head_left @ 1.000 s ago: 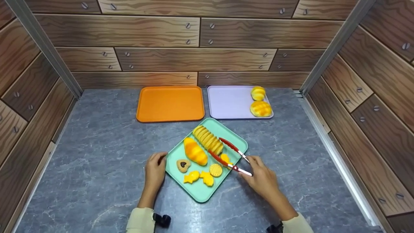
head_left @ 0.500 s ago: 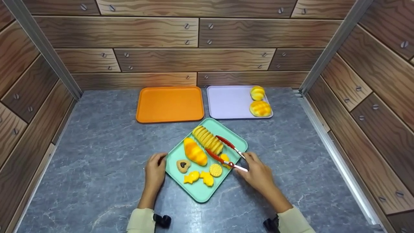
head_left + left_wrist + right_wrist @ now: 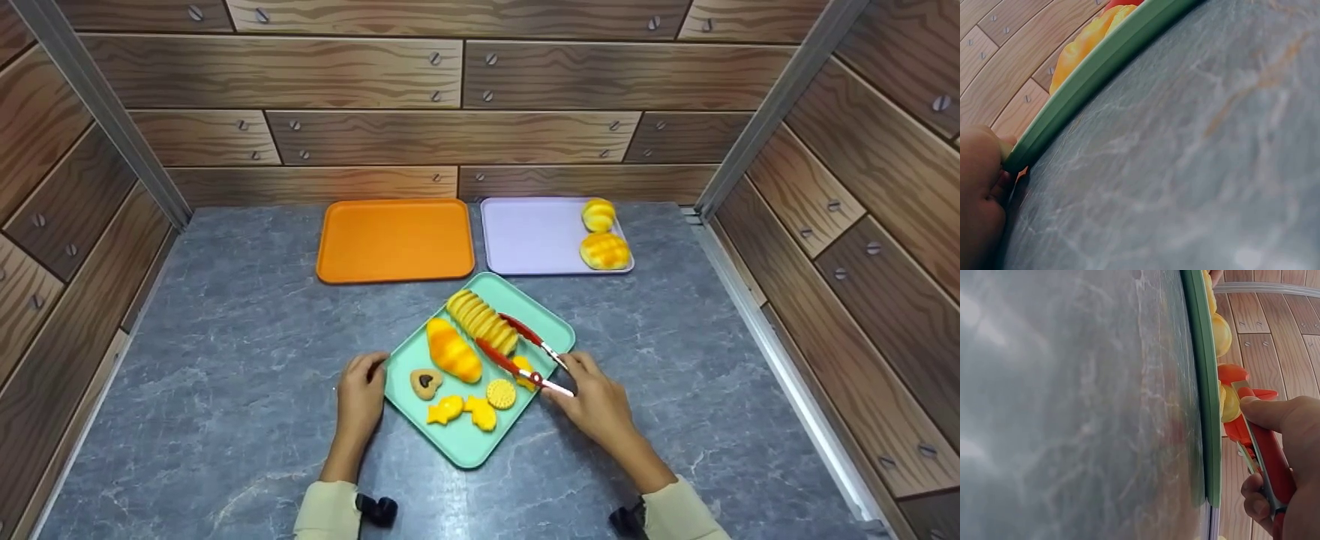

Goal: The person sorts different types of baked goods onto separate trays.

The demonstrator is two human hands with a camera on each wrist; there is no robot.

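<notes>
Gripping the left corner of a mint-green tray [image 3: 461, 444], the person's left hand [image 3: 360, 394] is keeping thumb and fingers clamped on the rim in the head view. The right hand [image 3: 600, 403] is holding red-tipped tongs [image 3: 536, 379], its fingers curling round the metal arms. The tong tips are standing apart, one on each side of the near end of a sliced loaf [image 3: 480, 319]; whether they are pressing on it, the view is not letting one tell. The loaf is lying on the tray, towards its far side. Beside it a croissant [image 3: 453, 351] is resting, and nearer the person a heart-shaped biscuit [image 3: 425, 383], two fish-shaped biscuits [image 3: 481, 413] and a round biscuit [image 3: 501, 394] are lying. Another yellow piece [image 3: 523, 365] is showing partly beneath the tongs. Behind, an orange tray [image 3: 395, 241] is sitting beside a lilac tray [image 3: 529, 236], which is bearing two buns [image 3: 604, 251] at its right end. All three trays are resting on a grey marbled tabletop [image 3: 225, 315].

In the left wrist view, the left hand is pinching the tray's corner, and an orange-yellow piece is rising above the green rim.

In the right wrist view, the right hand's thumb is pressing along the tongs' red handle, the other fingers are wrapping underneath, and yellow pieces are showing near the red tips.
</notes>
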